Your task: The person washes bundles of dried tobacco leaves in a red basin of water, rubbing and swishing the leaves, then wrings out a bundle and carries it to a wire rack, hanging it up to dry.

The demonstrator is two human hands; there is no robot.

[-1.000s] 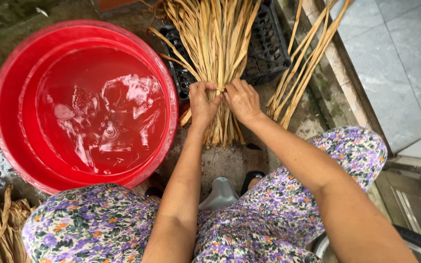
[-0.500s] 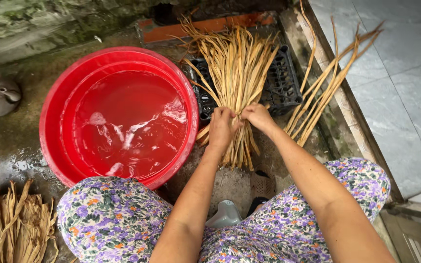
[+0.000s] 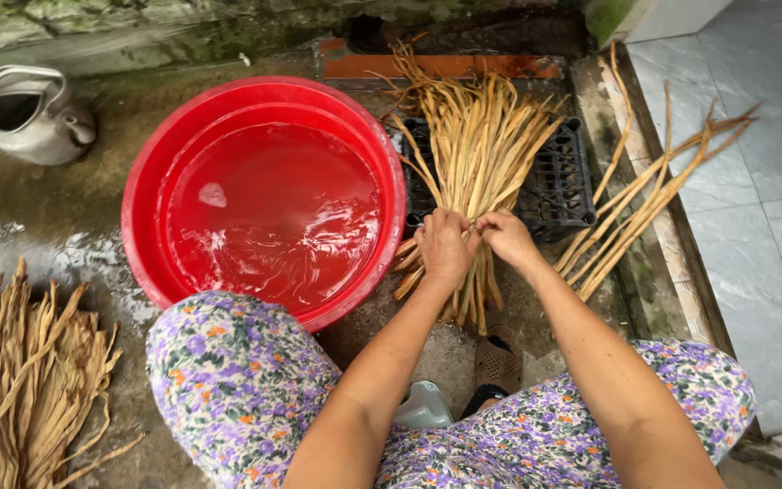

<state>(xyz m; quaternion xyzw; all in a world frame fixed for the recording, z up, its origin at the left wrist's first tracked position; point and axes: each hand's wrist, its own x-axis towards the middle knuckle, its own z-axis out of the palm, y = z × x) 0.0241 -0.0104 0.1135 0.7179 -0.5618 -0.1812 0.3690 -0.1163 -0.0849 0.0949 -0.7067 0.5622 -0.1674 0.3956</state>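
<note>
A bundle of long tan plant stalks (image 3: 477, 158) lies fanned out over a black plastic crate (image 3: 558, 186). My left hand (image 3: 443, 249) is closed around the narrow part of the bundle. My right hand (image 3: 504, 237) pinches the same stalks just beside it, the two hands touching. A large red basin (image 3: 151, 172) full of water stands directly left of the bundle.
A loose group of similar stalks (image 3: 649, 204) leans over the stone curb at right, next to grey floor tiles. Another pile of stalks (image 3: 24, 371) lies at bottom left. A grey metal kettle (image 3: 33, 113) sits at top left. My floral-trousered knees fill the bottom.
The view has tilted up and away, showing the kettle and the wall. Both hands stay on the bundle. The ripples in the basin have calmed.
</note>
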